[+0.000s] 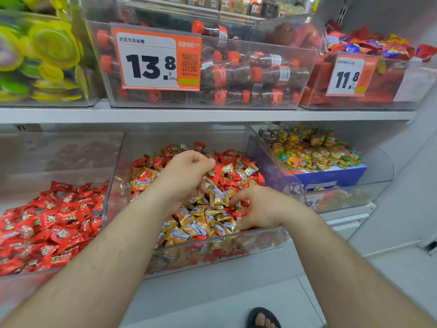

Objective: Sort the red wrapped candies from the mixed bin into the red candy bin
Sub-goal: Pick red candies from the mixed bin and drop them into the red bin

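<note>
Plainly, the red candies (pixel 230 179) are small, light, crinkly foil pillows that should weigh next to nothing and slide over one another easily; they lie mixed among gold candies (pixel 203 223) in the clear mixed bin (pixel 212 242) at the middle of the lower shelf (pixel 208 116). The slick wrappers look likely to slip from a loose scoop, so my judgement is that a pinch on the flat crimped end, or across the puffed middle, is the surest hold, and several can be gathered in one fist without harm. The left hand (pixel 186 176) hovers over the heap with its fingers curled into a fist; it may be holding gathered candies, but what is inside is hidden, so I cannot tell. The right hand (pixel 257 209) is down in the pile near the front wall, fingers bent among the wrappers; whether they pinch one I cannot tell either. The red candy bin (pixel 105 209), holding only red wrappers, stands just beside the mixed bin on the left. Above, a price card (pixel 157 58) reads "13.8" with "500g" and a square code; another price card (pixel 348 75) to the right reads "11.8". Print on the wrappers is too small to read.
</note>
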Demonstrator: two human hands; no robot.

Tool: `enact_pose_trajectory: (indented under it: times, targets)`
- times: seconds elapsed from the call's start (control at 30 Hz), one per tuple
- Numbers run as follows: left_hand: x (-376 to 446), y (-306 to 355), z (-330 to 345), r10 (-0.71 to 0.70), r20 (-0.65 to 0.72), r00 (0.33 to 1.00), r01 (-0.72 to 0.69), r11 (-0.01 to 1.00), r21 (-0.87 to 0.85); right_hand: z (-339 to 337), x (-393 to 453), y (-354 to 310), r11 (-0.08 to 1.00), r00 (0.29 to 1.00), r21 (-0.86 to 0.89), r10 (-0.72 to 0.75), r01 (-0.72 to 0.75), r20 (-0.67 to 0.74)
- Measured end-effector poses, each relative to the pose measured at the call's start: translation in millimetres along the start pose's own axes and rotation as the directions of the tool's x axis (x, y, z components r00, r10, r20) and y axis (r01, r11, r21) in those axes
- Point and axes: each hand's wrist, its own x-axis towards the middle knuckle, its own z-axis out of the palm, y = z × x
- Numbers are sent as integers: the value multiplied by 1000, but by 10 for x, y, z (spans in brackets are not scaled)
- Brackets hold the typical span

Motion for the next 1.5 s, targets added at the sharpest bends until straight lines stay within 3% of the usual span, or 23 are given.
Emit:
enact_pose_trajectory:
  times: [0.07,0.13,0.17,0.23,0.3,0.4,0.53,0.63,0.73,0.8,1.0,1.13,1.4,1.5]
  targets:
    - [-36,41,-4,-98,13,995,98,956,-275,64,24,-56,997,1000,-72,-5,5,10]
    - [-68,53,20,-124,44,991,131,933,-334,85,51,-58,998,1000,-66,12,-12,-8]
    - [-84,54,39,-102,52,993,112,960,-257,77,48,-48,999,1000,-47,19,-20,-22]
    - [-106,43,84,10,87,996,-15,998,57,24,20,18,999,998,22,25,-24,-63]
    - [-97,3,156,149,153,977,-197,906,374,-68,-64,105,992,988,125,50,-32,-145]
    - [-59,-70,311,215,315,924,-372,689,621,-188,-198,216,890,931,454,142,29,-337]
    - [34,-81,584,159,485,860,-495,486,720,-241,-268,211,638,864,751,271,168,-424]
    - [112,-38,771,94,554,827,-552,320,770,-231,-276,188,560,850,803,306,205,-430]
    - [199,-16,876,14,538,843,-532,174,828,-245,-306,181,486,834,840,339,241,-436]
    - [223,-33,884,-16,502,865,-500,68,863,-247,-320,176,464,832,849,345,252,-435]
    - [178,-121,934,-110,485,868,-493,-69,867,-192,-294,177,513,831,821,322,249,-453]
    - [134,-137,917,-31,492,870,-493,-48,869,-190,-281,174,442,843,857,325,265,-429]
    - [84,-279,718,190,475,859,-486,15,874,-201,-248,70,191,889,950,347,246,-299]
    - [70,-283,688,228,448,865,-485,142,863,-204,-240,9,135,900,960,336,244,-276]
